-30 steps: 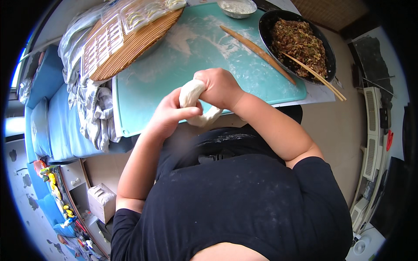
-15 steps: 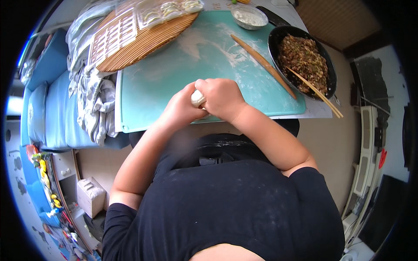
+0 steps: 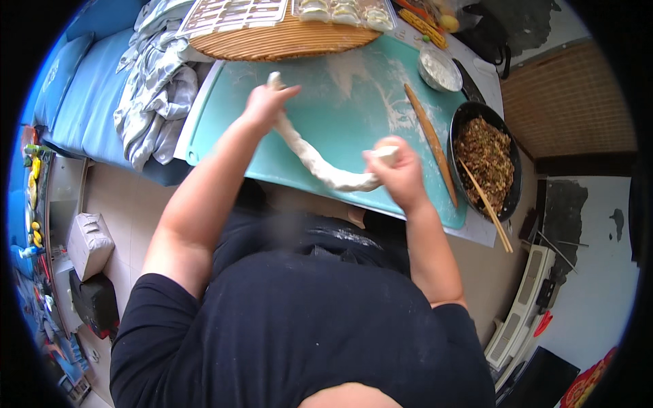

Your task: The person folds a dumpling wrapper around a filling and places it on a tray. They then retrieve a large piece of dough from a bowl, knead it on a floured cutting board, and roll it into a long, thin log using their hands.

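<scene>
A long white rope of dough (image 3: pixel 318 165) sags between my two hands above the teal mat (image 3: pixel 326 95). My left hand (image 3: pixel 266 109) is closed round the dough near one end, and a short stub pokes out beyond the fist. At the other end, my right hand (image 3: pixel 398 170) grips the dough, with a bit showing above the fingers. To the right of that hand lies a wooden rolling pin (image 3: pixel 432 143), tapered at its ends. Flour is smeared over the far part of the mat.
A black pan (image 3: pixel 454 122) of minced filling (image 3: pixel 484 160) stands at the right, chopsticks (image 3: pixel 486 207) resting across it. Behind is a bowl of flour (image 3: pixel 439 70). A round woven tray (image 3: pixel 292 41) at the far edge carries plastic trays, one holding dumplings (image 3: pixel 345 11). A blue sofa (image 3: pixel 88 88) stands left.
My hands were together round a compact piece of dough; now they are far apart, with the dough stretched into a rope between them. The view has also shifted.
</scene>
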`<state>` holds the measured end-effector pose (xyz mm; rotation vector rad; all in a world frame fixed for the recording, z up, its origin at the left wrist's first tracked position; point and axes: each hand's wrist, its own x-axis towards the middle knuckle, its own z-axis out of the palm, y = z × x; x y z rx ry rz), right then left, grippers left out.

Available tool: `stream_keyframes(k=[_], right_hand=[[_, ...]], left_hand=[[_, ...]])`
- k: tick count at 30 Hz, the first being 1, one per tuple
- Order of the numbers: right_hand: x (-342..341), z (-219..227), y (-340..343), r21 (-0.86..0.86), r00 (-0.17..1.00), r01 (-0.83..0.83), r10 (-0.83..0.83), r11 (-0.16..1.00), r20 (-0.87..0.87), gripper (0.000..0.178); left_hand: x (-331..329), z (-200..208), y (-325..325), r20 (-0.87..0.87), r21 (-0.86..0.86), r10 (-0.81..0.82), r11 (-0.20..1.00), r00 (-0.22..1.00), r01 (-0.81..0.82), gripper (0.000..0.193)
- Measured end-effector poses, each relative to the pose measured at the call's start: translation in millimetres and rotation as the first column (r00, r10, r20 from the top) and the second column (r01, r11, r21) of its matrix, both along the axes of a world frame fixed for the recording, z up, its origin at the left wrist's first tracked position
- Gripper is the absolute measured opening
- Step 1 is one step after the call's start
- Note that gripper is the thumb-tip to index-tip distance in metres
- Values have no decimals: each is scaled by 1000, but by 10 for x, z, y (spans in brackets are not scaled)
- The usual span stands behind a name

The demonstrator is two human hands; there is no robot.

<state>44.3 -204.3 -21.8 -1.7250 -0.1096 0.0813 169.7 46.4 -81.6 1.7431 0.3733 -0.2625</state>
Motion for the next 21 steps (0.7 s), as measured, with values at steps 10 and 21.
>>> stream_keyframes(k=[10, 21], right_hand=[[188, -761, -559, -538, 860, 510, -413, 671, 301, 24], [-342, -888, 171, -951, 911, 47, 378, 305, 167, 63]], left_hand=[[-363, -427, 516, 680, 363, 16, 862, 733, -355, 39], [-1190, -256, -395, 157, 941, -895, 263, 417, 211, 58]])
